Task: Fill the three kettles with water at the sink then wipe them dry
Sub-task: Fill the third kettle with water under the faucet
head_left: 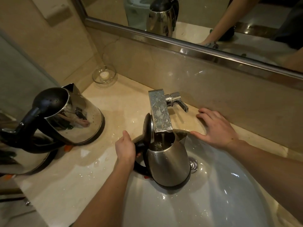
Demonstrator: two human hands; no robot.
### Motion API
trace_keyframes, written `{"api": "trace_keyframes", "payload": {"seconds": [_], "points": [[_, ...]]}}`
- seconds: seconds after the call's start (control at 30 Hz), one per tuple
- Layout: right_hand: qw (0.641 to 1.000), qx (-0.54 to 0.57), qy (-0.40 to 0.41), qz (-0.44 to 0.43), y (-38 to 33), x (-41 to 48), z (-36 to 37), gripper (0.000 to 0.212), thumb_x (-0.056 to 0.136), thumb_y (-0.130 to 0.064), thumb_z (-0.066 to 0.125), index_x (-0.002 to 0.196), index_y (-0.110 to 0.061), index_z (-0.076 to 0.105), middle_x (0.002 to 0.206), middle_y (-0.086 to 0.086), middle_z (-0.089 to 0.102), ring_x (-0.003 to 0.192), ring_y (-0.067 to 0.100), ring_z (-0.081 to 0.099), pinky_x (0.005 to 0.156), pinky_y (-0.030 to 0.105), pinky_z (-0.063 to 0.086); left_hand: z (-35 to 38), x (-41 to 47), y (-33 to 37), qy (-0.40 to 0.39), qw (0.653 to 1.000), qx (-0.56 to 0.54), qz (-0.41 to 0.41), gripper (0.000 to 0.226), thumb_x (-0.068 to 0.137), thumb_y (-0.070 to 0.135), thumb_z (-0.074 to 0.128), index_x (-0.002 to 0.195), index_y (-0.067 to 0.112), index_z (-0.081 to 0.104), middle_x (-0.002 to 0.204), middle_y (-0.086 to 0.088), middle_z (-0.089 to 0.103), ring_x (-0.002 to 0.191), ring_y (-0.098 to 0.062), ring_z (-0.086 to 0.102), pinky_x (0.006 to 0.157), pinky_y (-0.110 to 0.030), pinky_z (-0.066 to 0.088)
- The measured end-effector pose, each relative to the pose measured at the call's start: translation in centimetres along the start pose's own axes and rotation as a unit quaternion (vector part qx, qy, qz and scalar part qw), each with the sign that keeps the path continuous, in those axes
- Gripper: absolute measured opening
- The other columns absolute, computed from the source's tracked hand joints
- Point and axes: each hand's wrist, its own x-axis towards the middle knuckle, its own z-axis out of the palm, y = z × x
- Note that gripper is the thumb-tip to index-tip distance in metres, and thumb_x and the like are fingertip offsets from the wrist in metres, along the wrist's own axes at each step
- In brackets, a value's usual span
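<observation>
A steel kettle (167, 163) stands in the white sink (229, 194) with its black lid tipped open. Water runs from the square chrome tap (159, 110) into its mouth. My left hand (125, 148) grips the kettle's black handle. My right hand (216, 128) rests flat with spread fingers on the counter at the sink's rim, just right of the tap lever (177, 101). A second steel kettle (72, 117) with a black lid stands on the counter at the left. A third kettle (27, 158) is partly visible at the left edge.
A glass dish (104, 75) with a small white piece sits in the back corner. The marble counter (78, 174) is wet around the sink. A mirror (196, 22) runs along the back wall. The drain (193, 164) lies just right of the kettle.
</observation>
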Motion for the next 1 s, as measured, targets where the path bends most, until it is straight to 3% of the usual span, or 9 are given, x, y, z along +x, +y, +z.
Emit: {"api": "trace_keyframes", "payload": {"seconds": [0.17, 0.3, 0.6, 0.67, 0.77, 0.83, 1.0], "points": [[1.0, -0.003, -0.009, 0.003, 0.0, 0.0, 0.0, 0.083, 0.079, -0.081, 0.038, 0.135, -0.021, 0.05, 0.146, -0.004, 0.041, 0.127, 0.02, 0.04, 0.107, 0.038, 0.035, 0.1, 0.5, 0.1, -0.002, 1.0, 0.002, -0.023, 0.041, 0.105, 0.031, 0.031, 0.068, 0.013, 0.037, 0.073, -0.015, 0.041, 0.071, -0.029, 0.049, 0.048, -0.029, 0.044], [1.0, -0.003, -0.006, 0.003, 0.0, 0.0, 0.0, 0.083, 0.078, -0.081, 0.038, 0.134, -0.021, 0.051, 0.146, -0.004, 0.041, 0.127, 0.02, 0.04, 0.107, 0.037, 0.034, 0.2, 0.9, 0.2, 0.001, 1.0, -0.007, -0.029, 0.046, 0.104, 0.037, 0.036, 0.065, 0.013, 0.038, 0.069, -0.012, 0.041, 0.072, -0.027, 0.048, 0.065, -0.035, 0.045], [1.0, -0.005, -0.006, 0.003, -0.1, 0.0, -0.1, 0.083, 0.078, -0.081, 0.038, 0.134, -0.02, 0.051, 0.146, -0.003, 0.042, 0.127, 0.02, 0.04, 0.108, 0.038, 0.034, -0.3, 1.4, 0.6, -0.029, 0.998, 0.026, -0.058, 0.057, 0.102, 0.056, 0.033, 0.073, 0.009, 0.049, 0.08, -0.014, 0.056, 0.077, -0.026, 0.058, 0.058, -0.03, 0.043], [1.0, -0.004, -0.006, 0.003, -0.1, 0.0, -0.1, 0.083, 0.078, -0.08, 0.038, 0.134, -0.02, 0.051, 0.146, -0.003, 0.042, 0.127, 0.02, 0.04, 0.108, 0.038, 0.035, -0.4, 1.6, 0.5, -0.055, 0.996, 0.035, -0.067, 0.063, 0.1, 0.061, 0.033, 0.081, 0.005, 0.056, 0.087, -0.016, 0.062, 0.082, -0.027, 0.062, 0.066, -0.032, 0.048], [1.0, -0.003, -0.007, 0.004, -0.1, 0.0, -0.1, 0.084, 0.078, -0.081, 0.037, 0.134, -0.02, 0.051, 0.146, -0.002, 0.042, 0.127, 0.021, 0.041, 0.109, 0.04, 0.036, -0.8, 1.9, 0.4, -0.11, 0.989, 0.071, -0.074, 0.084, 0.091, 0.076, 0.029, 0.103, 0.001, 0.065, 0.097, -0.018, 0.07, 0.09, -0.033, 0.068, 0.092, -0.044, 0.053], [1.0, -0.004, -0.01, 0.006, -0.1, 0.0, -0.1, 0.085, 0.078, -0.082, 0.037, 0.134, -0.021, 0.05, 0.146, -0.003, 0.042, 0.128, 0.021, 0.04, 0.109, 0.04, 0.036, -1.1, 2.1, 0.3, -0.139, 0.983, 0.091, -0.08, 0.093, 0.086, 0.082, 0.025, 0.109, 0.001, 0.065, 0.099, -0.018, 0.071, 0.093, -0.035, 0.069, 0.097, -0.049, 0.052], [1.0, -0.004, -0.007, 0.007, -0.1, 0.0, 0.0, 0.084, 0.078, -0.082, 0.037, 0.134, -0.02, 0.051, 0.146, -0.003, 0.042, 0.127, 0.021, 0.041, 0.108, 0.04, 0.037, -0.8, 2.3, 0.5, -0.127, 0.98, 0.139, -0.07, 0.074, 0.1, 0.062, 0.021, 0.095, 0.002, 0.063, 0.096, -0.02, 0.069, 0.089, -0.031, 0.067, 0.094, -0.044, 0.053]]}}
